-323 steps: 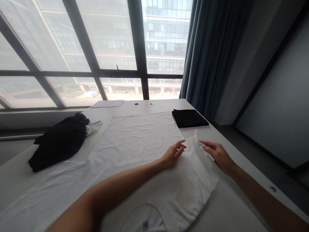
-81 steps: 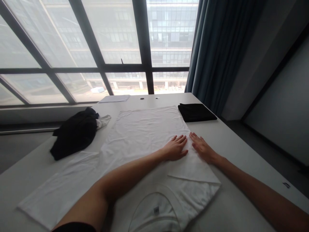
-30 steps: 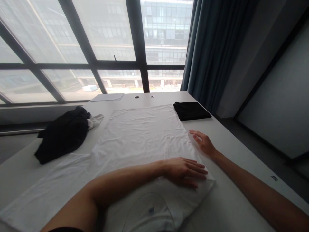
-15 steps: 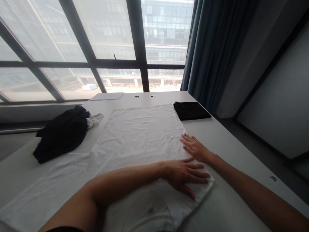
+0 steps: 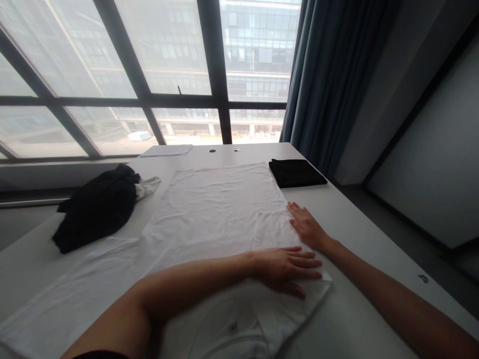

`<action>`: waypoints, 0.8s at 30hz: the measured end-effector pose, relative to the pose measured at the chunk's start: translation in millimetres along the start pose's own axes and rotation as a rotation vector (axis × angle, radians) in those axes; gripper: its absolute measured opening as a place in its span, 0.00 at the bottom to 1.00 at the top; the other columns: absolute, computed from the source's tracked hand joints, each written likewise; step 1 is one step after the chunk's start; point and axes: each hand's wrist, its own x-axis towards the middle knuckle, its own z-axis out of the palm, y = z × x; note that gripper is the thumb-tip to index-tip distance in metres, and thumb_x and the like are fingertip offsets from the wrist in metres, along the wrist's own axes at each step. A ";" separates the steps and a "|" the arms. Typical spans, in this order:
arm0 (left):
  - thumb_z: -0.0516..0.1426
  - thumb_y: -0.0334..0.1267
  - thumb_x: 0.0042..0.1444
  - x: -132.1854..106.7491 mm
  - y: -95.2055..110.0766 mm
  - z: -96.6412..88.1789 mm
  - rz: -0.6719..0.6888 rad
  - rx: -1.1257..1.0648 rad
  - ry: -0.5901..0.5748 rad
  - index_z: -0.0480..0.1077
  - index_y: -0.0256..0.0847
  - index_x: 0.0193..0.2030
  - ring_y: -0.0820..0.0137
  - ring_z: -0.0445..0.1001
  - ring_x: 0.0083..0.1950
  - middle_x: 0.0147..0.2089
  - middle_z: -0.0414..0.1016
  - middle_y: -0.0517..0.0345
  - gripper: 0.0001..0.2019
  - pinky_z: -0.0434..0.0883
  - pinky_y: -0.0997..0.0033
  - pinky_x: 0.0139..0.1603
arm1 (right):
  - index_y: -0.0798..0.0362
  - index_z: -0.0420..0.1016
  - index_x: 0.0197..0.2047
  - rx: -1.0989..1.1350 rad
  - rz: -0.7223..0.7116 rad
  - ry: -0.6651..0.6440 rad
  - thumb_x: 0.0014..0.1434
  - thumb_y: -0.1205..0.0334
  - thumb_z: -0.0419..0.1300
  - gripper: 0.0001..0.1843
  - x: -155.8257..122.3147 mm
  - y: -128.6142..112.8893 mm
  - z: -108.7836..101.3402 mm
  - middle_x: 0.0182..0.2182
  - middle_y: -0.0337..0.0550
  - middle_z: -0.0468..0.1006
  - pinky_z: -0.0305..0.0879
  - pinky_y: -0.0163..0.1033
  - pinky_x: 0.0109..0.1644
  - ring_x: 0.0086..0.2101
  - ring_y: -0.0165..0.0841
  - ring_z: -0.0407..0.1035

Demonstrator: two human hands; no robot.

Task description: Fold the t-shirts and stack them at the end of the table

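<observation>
A white T-shirt lies spread on the table, its collar toward me and its hem at the far end. My left hand rests flat on the folded-in right sleeve area, fingers spread. At the shirt's right edge, my right hand lies open, fingertips touching the fabric's border. The other sleeve stretches out to the lower left, and my left forearm covers part of the shirt's middle.
On the white table, a folded black cloth sits at the far right. A crumpled black garment with a whitish piece lies left. A flat white sheet is near the window. A blue curtain hangs behind.
My right hand has slid slightly right and away from me along the shirt's edge. My left hand has shifted a little, its fingers closer together, still on the fabric.
</observation>
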 end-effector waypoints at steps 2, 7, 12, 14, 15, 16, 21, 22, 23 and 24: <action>0.57 0.47 0.66 -0.7 -2.0 1.5 0.001 0.022 -0.009 0.55 0.40 0.74 0.59 0.43 0.78 0.76 0.50 0.50 0.33 0.43 0.56 0.76 | 0.51 0.57 0.73 -0.047 0.002 -0.113 0.71 0.55 0.46 0.29 0.0 -0.5 2.6 0.71 0.51 0.56 0.44 0.60 0.72 0.70 0.42 0.48; 0.59 0.45 0.64 -1.8 -7.4 -9.9 0.001 0.050 -0.044 0.60 0.43 0.72 0.58 0.52 0.76 0.74 0.56 0.51 0.31 0.53 0.60 0.74 | 0.52 0.61 0.71 -0.073 0.021 -0.132 0.71 0.55 0.46 0.28 0.7 -1.5 3.0 0.71 0.52 0.55 0.45 0.58 0.71 0.70 0.42 0.49; 0.64 0.45 0.60 -9.8 -6.1 -50.9 -0.174 0.188 -0.139 0.70 0.41 0.62 0.56 0.73 0.60 0.60 0.74 0.44 0.25 0.68 0.60 0.61 | 0.52 0.61 0.71 -0.079 0.030 -0.158 0.71 0.54 0.45 0.28 1.4 -2.3 1.0 0.72 0.50 0.54 0.45 0.57 0.72 0.70 0.41 0.48; 0.68 0.46 0.54 -15.9 -1.7 -67.2 -0.332 0.239 -0.251 0.74 0.39 0.54 0.57 0.78 0.49 0.50 0.78 0.46 0.23 0.73 0.62 0.51 | 0.52 0.61 0.71 -0.078 0.028 -0.157 0.71 0.54 0.45 0.28 1.4 -2.6 0.8 0.72 0.51 0.54 0.45 0.57 0.72 0.70 0.41 0.48; 0.70 0.47 0.51 -19.0 1.0 -72.9 -0.419 0.249 -0.312 0.76 0.39 0.50 0.58 0.79 0.44 0.45 0.80 0.48 0.23 0.74 0.63 0.46 | 0.52 0.61 0.71 -0.077 0.026 -0.154 0.71 0.54 0.45 0.28 1.4 -2.7 0.8 0.72 0.51 0.54 0.45 0.56 0.72 0.70 0.41 0.48; 0.71 0.48 0.48 -21.7 3.9 -76.6 -0.497 0.253 -0.369 0.77 0.39 0.46 0.59 0.79 0.40 0.41 0.80 0.50 0.22 0.74 0.65 0.41 | 0.52 0.61 0.71 -0.075 0.024 -0.150 0.71 0.54 0.45 0.28 1.3 -2.7 0.9 0.72 0.51 0.54 0.45 0.56 0.72 0.70 0.41 0.48; 0.74 0.45 0.40 -25.5 14.2 -70.1 -0.611 0.287 -0.469 0.75 0.42 0.29 0.63 0.76 0.32 0.29 0.77 0.58 0.15 0.71 0.69 0.35 | 0.52 0.61 0.70 -0.072 0.026 -0.138 0.71 0.54 0.45 0.28 0.6 -2.3 1.3 0.72 0.51 0.55 0.46 0.56 0.72 0.70 0.41 0.49; 0.74 0.43 0.39 -24.7 15.0 -67.5 -0.603 0.291 -0.468 0.75 0.42 0.28 0.63 0.76 0.32 0.28 0.77 0.58 0.15 0.71 0.70 0.35 | 0.52 0.61 0.70 -0.070 0.027 -0.136 0.71 0.54 0.45 0.28 0.5 -2.2 1.4 0.72 0.51 0.55 0.46 0.56 0.71 0.70 0.41 0.49; 0.74 0.41 0.39 -23.8 15.7 -65.8 -0.599 0.296 -0.467 0.75 0.43 0.27 0.63 0.76 0.33 0.29 0.77 0.58 0.14 0.71 0.70 0.35 | 0.52 0.61 0.71 -0.068 0.028 -0.135 0.71 0.54 0.45 0.28 0.5 -2.2 1.4 0.72 0.51 0.55 0.46 0.57 0.71 0.70 0.41 0.49; 0.73 0.39 0.40 -22.9 16.4 -65.0 -0.596 0.303 -0.474 0.75 0.43 0.28 0.63 0.77 0.33 0.29 0.77 0.58 0.12 0.71 0.70 0.34 | 0.52 0.61 0.71 -0.066 0.028 -0.136 0.71 0.54 0.46 0.28 0.6 -2.2 1.4 0.72 0.51 0.55 0.46 0.57 0.71 0.70 0.41 0.49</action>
